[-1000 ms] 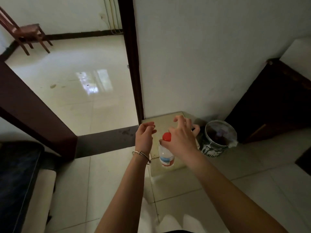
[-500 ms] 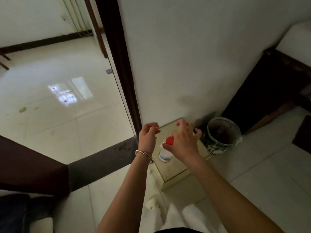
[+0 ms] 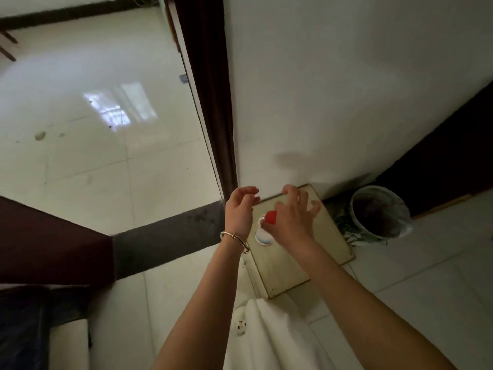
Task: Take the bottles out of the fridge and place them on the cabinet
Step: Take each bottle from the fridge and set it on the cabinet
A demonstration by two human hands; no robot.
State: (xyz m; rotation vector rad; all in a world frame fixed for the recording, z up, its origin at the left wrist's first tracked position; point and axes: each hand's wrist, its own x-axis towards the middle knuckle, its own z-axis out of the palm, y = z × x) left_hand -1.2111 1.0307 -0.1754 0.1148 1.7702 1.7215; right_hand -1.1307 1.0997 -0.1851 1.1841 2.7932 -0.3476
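A small clear bottle [image 3: 262, 236] with a red cap [image 3: 271, 217] stands upright on the pale top of a low cabinet [image 3: 290, 265] against the white wall. My right hand [image 3: 292, 221] is over the bottle's top, its thumb against the neck just under the cap, while the outer fingers spread forward over the cabinet. My left hand [image 3: 239, 209], with a metal bangle at the wrist, hovers just left of the bottle with loosely curled fingers and holds nothing. The fridge is out of view.
A dirty bucket [image 3: 378, 212] stands on the floor right of the cabinet. A dark door frame [image 3: 213, 102] rises left of the wall, with a glossy tiled room beyond. Dark furniture [image 3: 442, 156] fills the right corner. My white clothing [image 3: 269, 332] hangs below.
The bottle came down with my right hand and now stands on the cabinet top. My view has moved closer, over the cabinet. The left hand stays beside the bottle.
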